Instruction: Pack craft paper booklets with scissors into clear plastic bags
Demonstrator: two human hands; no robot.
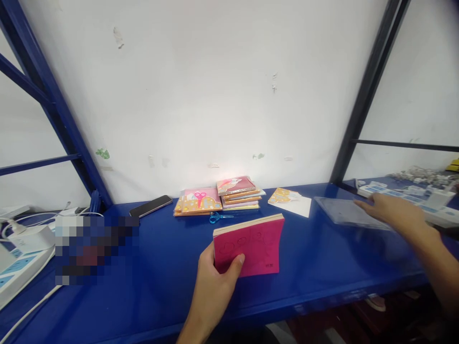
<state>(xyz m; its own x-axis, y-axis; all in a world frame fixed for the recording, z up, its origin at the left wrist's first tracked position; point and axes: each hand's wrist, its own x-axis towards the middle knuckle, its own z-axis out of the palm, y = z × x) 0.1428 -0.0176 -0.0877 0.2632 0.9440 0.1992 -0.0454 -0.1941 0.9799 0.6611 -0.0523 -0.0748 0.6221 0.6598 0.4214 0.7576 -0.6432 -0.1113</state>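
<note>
My left hand point(218, 282) is closed around a bright pink notebook point(258, 248), thumb across its front cover. Faint drawn shapes mark that cover, and the cream page edges show along the top. The notebook is held upright above the blue table. Far to the right, my right hand point(394, 210) reaches over a clear plastic sheet or sleeve point(344, 212) lying flat. Its fingers look stretched out and slightly blurred; whether they touch the plastic I cannot tell.
Stacked booklets point(240, 200) stand by the wall, with pink scissors point(200, 197) on the left pile and blue scissors point(217, 218) in front. A white card point(301, 206), a phone point(150, 206) and power strips point(21, 267) lie around. Blue posts point(64, 114) flank the table.
</note>
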